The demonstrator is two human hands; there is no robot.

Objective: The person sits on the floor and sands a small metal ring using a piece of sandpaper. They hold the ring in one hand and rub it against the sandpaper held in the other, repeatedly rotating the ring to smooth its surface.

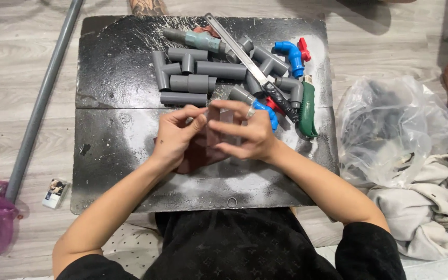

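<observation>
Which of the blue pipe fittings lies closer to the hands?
The blue fitting right beside the right hand; the other blue elbow lies far up the board by the red valve handle.

The reddish-brown piece (199, 150) lies mostly hidden under both hands (its shape unclear), and the plastic bag's (390, 129) contents blur.

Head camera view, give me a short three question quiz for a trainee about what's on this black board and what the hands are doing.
1. True or false: both hands meet over the black board.
2. What colour is the handle of the saw right of the right hand?
A) red B) green C) yellow
3. What lies on the floor left of the board?

Key
1. True: the left hand and right hand pinch a small reddish-brown piece.
2. B
3. A long grey pipe.
</observation>
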